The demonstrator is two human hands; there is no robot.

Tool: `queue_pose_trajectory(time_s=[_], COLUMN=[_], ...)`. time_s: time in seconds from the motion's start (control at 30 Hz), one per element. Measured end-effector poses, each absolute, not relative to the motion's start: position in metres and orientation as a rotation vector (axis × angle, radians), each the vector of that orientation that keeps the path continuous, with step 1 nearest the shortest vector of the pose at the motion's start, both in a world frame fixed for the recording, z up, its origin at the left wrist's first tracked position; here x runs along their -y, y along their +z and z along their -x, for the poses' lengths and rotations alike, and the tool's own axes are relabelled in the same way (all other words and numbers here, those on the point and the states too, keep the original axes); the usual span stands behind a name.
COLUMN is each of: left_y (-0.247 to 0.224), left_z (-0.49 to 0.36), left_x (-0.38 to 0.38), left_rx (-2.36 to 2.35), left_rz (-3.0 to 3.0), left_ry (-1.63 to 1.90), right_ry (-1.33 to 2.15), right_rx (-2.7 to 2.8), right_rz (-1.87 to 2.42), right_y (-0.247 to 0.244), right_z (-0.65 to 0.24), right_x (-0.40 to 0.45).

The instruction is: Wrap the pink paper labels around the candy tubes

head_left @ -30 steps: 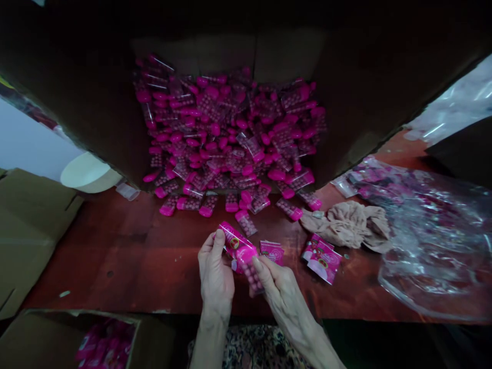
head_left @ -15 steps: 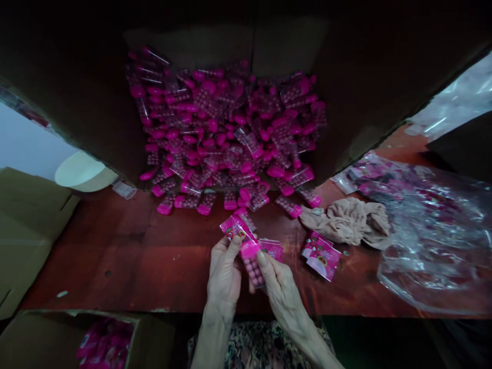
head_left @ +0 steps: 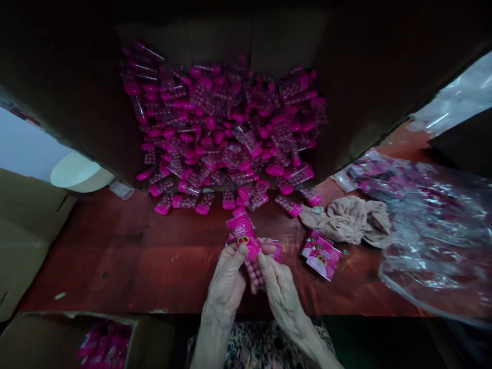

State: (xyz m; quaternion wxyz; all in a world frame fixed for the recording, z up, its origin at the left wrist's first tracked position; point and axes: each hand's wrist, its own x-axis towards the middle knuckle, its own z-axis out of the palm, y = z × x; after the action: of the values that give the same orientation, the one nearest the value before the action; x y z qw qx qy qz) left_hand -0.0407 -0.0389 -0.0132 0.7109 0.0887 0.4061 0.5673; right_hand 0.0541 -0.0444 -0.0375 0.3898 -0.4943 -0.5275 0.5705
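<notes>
My left hand [head_left: 226, 282] is closed, pinching a pink printed label sleeve [head_left: 242, 228] between thumb and fingers. Between the fingertips of my right hand [head_left: 283, 289] is a small clear candy container [head_left: 254, 272], filled with pink balls. The container's pink cap end meets the lower edge of the sleeve; whether it sits inside cannot be made out. Behind my fingers, more pink labels [head_left: 275, 251] lie on the table, partly hidden. A small stack of labels [head_left: 322, 254] rests to the right of my hands.
A large cardboard box [head_left: 355, 102] on its side holds a heap of pink-capped containers [head_left: 215, 138], spilling onto the red table [head_left: 126, 246]. Rightward are a beige cloth [head_left: 348, 219] and a clear plastic bag [head_left: 434, 246]. A white bowl [head_left: 79, 174] and an open carton [head_left: 149, 338] are leftward.
The sleeve has turned more upright and moved slightly right, over the container's cap. My hands have drawn closer together, and right-hand fingers now show behind the sleeve.
</notes>
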Motion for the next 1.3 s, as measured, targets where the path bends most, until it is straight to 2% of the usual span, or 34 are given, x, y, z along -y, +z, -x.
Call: queue_pose_trajectory(time_s=[0.1,0.23,0.3,0.57,0.73,1.0,1.2,1.3], left_y=[-0.014,-0.019,-0.02,-0.015,-0.015,-0.007,-0.014,-0.013], left_z=[0.042,0.035,0.03,0.021,0.02,0.037,0.028,0.023], left_x=[0.039,0.039,0.04,0.051,0.056,0.053,0.057,0.059], left_rx=[-0.885,-1.039,-1.104,-1.2,-1.292,-1.045,-1.199,-1.234], left_rz=[-0.211,-0.186,-0.163,-0.183,-0.16,-0.25,-0.202,-0.208], left_ry=[1.239,1.363,1.43,1.423,1.447,1.364,1.439,1.453], right_ry=[1.494,1.138,1.076,1.419,1.331,1.551,1.306,1.389], right_rx=[1.31,1.518,1.538,1.23,1.261,1.176,1.391,1.335], right_rz=[1.227,1.349,1.378,1.303,1.288,1.324,1.38,1.361], right_y=[-0.036,-0.035,-0.034,-0.039,-0.039,-0.024,-0.039,-0.039], right_z=[-0.053,-0.057,-0.059,-0.053,-0.049,-0.051,-0.055,-0.056], right_x=[0.043,0.04,0.039,0.048,0.053,0.04,0.048,0.049])
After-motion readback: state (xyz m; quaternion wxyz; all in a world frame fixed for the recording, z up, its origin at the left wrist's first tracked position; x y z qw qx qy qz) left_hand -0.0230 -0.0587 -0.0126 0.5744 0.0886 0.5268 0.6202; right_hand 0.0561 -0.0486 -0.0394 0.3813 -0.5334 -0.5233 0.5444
